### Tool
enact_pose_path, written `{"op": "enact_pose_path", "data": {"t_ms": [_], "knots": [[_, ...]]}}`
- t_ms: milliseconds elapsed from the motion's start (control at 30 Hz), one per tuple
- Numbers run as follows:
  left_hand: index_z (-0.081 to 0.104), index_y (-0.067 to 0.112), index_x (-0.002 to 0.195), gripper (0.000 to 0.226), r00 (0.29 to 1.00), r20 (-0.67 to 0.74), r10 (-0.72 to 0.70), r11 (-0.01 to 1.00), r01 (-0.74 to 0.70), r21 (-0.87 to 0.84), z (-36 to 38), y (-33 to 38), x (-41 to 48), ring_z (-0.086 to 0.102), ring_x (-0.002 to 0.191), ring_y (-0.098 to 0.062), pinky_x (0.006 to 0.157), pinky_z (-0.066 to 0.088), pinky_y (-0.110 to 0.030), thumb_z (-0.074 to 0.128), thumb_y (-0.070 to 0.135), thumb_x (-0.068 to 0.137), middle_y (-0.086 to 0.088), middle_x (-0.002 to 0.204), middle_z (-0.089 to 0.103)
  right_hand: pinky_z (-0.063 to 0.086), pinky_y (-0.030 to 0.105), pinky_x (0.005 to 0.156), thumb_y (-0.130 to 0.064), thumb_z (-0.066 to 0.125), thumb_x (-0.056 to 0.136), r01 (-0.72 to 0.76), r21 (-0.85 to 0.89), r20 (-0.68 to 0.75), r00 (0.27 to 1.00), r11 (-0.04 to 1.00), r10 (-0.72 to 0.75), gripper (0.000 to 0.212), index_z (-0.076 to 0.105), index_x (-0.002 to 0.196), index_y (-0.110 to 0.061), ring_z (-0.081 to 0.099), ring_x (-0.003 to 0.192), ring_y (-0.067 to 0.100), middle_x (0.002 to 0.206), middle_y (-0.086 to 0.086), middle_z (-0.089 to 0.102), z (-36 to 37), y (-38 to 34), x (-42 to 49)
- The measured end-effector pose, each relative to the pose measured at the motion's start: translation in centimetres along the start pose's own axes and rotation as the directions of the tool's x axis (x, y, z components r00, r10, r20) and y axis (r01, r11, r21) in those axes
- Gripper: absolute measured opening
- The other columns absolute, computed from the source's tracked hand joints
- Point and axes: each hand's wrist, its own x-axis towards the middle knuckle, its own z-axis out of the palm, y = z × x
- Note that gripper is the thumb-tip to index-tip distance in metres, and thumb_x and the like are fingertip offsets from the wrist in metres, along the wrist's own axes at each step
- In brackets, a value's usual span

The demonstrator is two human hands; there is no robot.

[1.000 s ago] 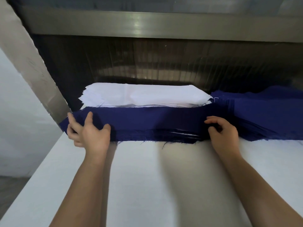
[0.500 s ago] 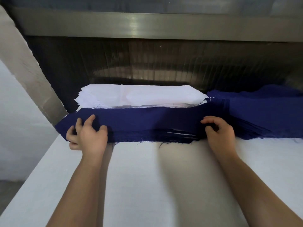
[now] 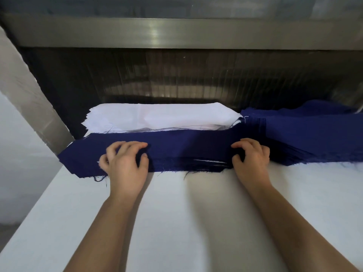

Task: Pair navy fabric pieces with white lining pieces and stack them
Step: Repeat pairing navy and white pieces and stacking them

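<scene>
The navy stack point(image 3: 186, 150) lies along the far part of the table point(image 3: 196, 222), with white slivers showing in its frayed near edge. The left hand point(image 3: 125, 165) and right hand point(image 3: 251, 158) grip it, fingers curled on top. Just behind sits the white lining pile point(image 3: 157, 118). The navy heap point(image 3: 304, 138) on the right runs out of view.

Both bare forearms reach forward well apart, palms down, the left grip point(image 3: 125, 165) and right grip point(image 3: 252, 158) each clawed, fingers and thumb curled onto the stacked navy-blue cloth strips point(image 3: 186, 146).
</scene>
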Motion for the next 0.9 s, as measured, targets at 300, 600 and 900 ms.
{"op": "enact_pose_path", "data": {"t_ms": [300,600,900], "knots": [[0.074,0.015,0.099,0.030,0.971,0.121,0.206,0.978,-0.203,-0.036,0.8,2.6,-0.8,0.054,0.104,-0.028,0.085,0.014,-0.022,0.065,-0.007,0.081,0.004,0.102,0.069,0.028,0.029,0.089,-0.001,0.056,0.081,0.101,-0.052,-0.010,0.995,0.993,-0.102,0.031,0.063,0.108,-0.013,0.040,0.107,0.024,0.123,0.003,0.050,-0.5,-0.8,-0.3],[0.069,0.029,0.110,0.026,0.970,0.210,0.120,0.991,-0.128,0.028,2.7,6.3,-1.4,0.046,0.113,-0.014,0.082,0.008,-0.024,0.056,0.016,0.092,0.015,0.116,0.058,0.042,0.039,0.077,0.013,0.059,0.075,0.352,-0.066,-0.223,0.907,0.934,-0.357,0.024,0.067,0.093,-0.001,0.056,0.088,0.033,0.101,0.014,0.062,-5.1,0.1,2.4],[0.074,0.023,0.100,0.034,0.950,0.231,0.209,0.978,-0.205,-0.042,3.2,9.0,-3.5,0.051,0.111,-0.018,0.083,0.008,-0.023,0.046,0.027,0.082,0.011,0.111,0.063,0.024,0.030,0.090,-0.005,0.059,0.086,0.108,-0.141,-0.168,0.977,0.984,-0.132,0.029,0.064,0.114,-0.009,0.044,0.116,0.032,0.123,0.009,0.057,-6.7,3.1,2.8]]}}
